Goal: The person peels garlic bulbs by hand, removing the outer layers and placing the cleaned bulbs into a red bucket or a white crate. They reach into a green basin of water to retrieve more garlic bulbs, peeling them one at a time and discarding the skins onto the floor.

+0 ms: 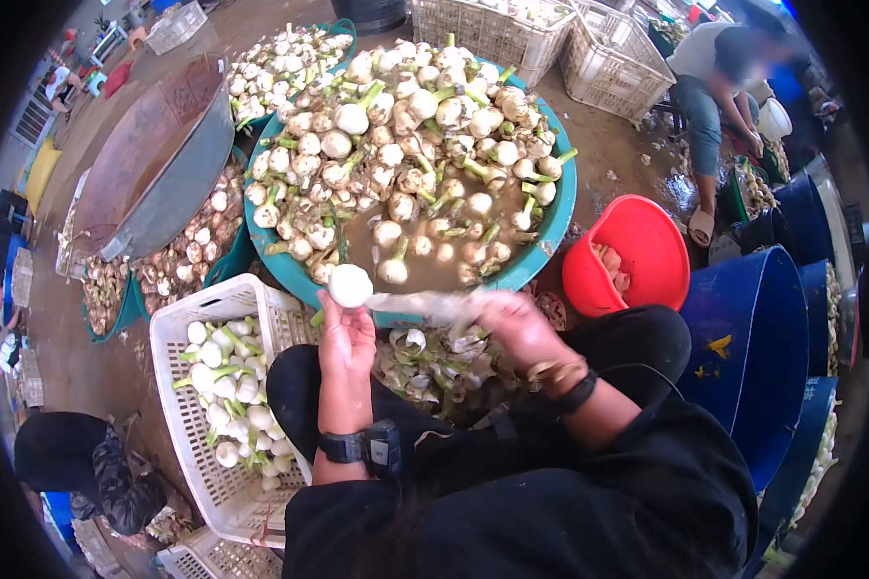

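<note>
My left hand [348,338] is closed around a clean white garlic bulb [350,286], held up at the near rim of a large teal tub [562,227]. From the bulb a pale, blurred strip of garlic skin [420,307] stretches across to my right hand [514,326], whose fingers are closed on its far end; motion smears them. Muddy garlic bulbs [396,125] with green stems are heaped in brown water in the tub. Between my knees lies a pile of peeled skins [444,362]. A white plastic crate [179,386] at my left holds cleaned garlic bulbs [232,386].
A red basin [652,251] stands to the right of the tub, beside tall blue bins [743,338]. Left of the tub, a big metal trough [164,154] leans over more unwashed garlic [198,232]. Crates [613,63] stand behind. Another person [714,87] bends over work at upper right.
</note>
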The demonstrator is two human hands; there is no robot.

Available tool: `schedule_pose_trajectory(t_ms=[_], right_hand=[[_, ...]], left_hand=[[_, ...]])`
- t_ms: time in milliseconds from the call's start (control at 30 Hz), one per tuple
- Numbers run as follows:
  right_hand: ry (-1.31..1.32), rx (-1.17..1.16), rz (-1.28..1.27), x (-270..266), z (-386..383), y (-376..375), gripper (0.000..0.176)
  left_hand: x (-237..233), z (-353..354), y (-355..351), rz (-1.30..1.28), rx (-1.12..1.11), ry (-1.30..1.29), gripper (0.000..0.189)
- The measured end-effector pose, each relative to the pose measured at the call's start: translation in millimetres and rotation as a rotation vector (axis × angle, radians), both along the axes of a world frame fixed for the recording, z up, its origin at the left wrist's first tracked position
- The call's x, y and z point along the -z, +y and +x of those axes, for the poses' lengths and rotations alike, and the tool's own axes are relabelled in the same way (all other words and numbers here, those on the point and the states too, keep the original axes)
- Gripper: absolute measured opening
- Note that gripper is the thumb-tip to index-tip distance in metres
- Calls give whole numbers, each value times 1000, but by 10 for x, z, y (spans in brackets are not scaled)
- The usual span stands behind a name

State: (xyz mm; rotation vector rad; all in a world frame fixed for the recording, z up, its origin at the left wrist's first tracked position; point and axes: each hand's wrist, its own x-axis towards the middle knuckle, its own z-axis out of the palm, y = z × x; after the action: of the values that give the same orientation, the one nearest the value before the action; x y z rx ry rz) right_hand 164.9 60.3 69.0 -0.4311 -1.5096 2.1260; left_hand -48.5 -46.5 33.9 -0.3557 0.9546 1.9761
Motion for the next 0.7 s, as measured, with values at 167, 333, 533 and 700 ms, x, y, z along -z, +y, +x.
schedule_pose_trajectory(t_ms=[167,333,533,700], right_hand=[[109,200,-423,-177,10,336,36],[-889,-506,1286,188,-239,216,17],[-1129,-228,1418,1009,-963,1070,13],[-1047,-268,1119,1970,-1056,1075,33]], left_hand=[[-56,-182,-112,166,34,-111,25],[-579,-708,-801,496,-664,10,64],[-377,-409,-506,213,-274,262,27],[2,167,158,-282,26,186,29]])
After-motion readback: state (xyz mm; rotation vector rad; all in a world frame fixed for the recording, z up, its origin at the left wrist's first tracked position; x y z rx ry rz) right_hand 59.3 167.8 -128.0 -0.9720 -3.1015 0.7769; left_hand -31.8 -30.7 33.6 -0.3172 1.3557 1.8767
